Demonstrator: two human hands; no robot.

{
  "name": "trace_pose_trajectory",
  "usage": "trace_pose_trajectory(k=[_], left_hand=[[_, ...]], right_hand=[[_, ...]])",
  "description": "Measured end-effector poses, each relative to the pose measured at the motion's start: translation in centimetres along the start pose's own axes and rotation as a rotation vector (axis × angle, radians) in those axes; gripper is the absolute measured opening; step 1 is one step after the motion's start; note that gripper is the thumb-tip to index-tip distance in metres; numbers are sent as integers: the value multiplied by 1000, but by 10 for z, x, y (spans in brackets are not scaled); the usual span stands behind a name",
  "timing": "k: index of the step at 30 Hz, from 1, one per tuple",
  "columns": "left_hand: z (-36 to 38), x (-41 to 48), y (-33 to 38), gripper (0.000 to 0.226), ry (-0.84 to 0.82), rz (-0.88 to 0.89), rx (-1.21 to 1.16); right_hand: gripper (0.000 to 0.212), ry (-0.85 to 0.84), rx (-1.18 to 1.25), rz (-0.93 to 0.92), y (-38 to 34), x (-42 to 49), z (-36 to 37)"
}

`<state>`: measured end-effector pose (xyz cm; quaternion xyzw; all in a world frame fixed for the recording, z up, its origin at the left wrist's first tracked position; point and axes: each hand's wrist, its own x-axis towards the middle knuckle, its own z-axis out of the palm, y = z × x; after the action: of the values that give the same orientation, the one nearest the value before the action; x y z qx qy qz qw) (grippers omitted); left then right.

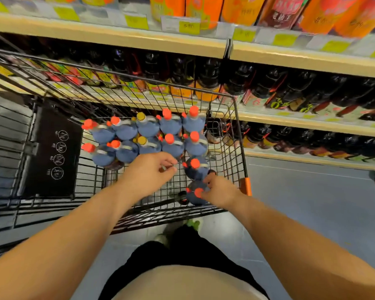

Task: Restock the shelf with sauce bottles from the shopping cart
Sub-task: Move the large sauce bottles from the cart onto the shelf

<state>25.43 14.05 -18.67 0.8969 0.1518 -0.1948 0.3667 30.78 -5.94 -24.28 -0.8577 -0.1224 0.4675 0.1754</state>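
Note:
A black wire shopping cart (236, 135) stands against the shelf (290, 59). Inside it stand several dark sauce bottles (147, 126) with orange caps, two with gold caps. My left hand (148, 172) hovers over the bottles in the cart's middle, fingers curled, touching the near row; it is blurred and no grip shows. My right hand (219, 191) wraps its fingers around the nearest sauce bottle (196, 194) at the cart's near right corner. Another bottle (195, 167) stands just behind that one.
Three shelf levels run along the top and right, filled with dark bottles (268, 87) and orange-labelled ones (236, 9). The cart's folded child seat panel (52, 152) is on the left. Grey floor (312, 191) lies to the right. My legs are below.

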Motion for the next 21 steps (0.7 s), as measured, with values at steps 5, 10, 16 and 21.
trace_pose_trajectory(k=[5,10,16,21], left_hand=[[4,17,-16,24,-73,4,40],[7,32,-29,23,-166,42,72],[6,43,-36,26,-249,94,118],[-2,47,-34,27,-353,152,159]], right_hand=[[38,-106,-146,-23,-6,21,16],[61,-64,-125,113,-3,36,33],[48,87,-49,127,5,45,53],[23,340,112,-20,-4,21,47]])
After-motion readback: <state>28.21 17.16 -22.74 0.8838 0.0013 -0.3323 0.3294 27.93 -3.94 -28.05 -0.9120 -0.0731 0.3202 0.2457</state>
